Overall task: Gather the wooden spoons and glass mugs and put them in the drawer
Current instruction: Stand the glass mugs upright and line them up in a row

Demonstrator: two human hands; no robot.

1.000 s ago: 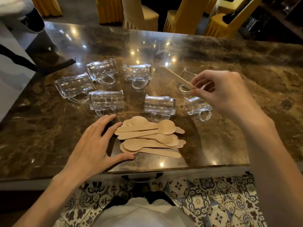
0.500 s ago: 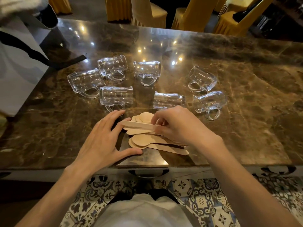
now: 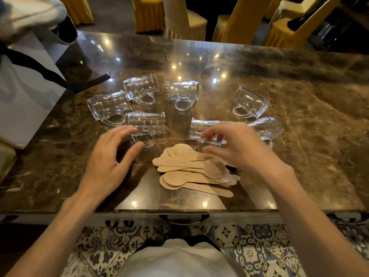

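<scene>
Several clear glass mugs lie on their sides on the brown marble table (image 3: pixel 299 156). A pile of flat wooden spoons (image 3: pixel 191 174) rests near the front edge. My left hand (image 3: pixel 111 158) hovers with fingers spread just in front of a mug (image 3: pixel 147 122), touching nothing. My right hand (image 3: pixel 241 150) is over the far end of the spoon pile. Its thumb and fingers pinch the handle of another mug (image 3: pixel 201 126), which still lies on the table. A dark drawer handle (image 3: pixel 183 219) shows under the table's front edge; the drawer is closed.
A white bag (image 3: pixel 26 100) with a black strap stands on the table's left side. Chairs in yellow covers (image 3: pixel 237 23) line the far side. Two more mugs (image 3: pixel 249 103) lie at the right, and patterned floor tiles show below.
My right hand left the spoon on the pile and moved up to the mug's handle. My left hand lifted off the table beside the spoons and moved toward the nearer left mug.
</scene>
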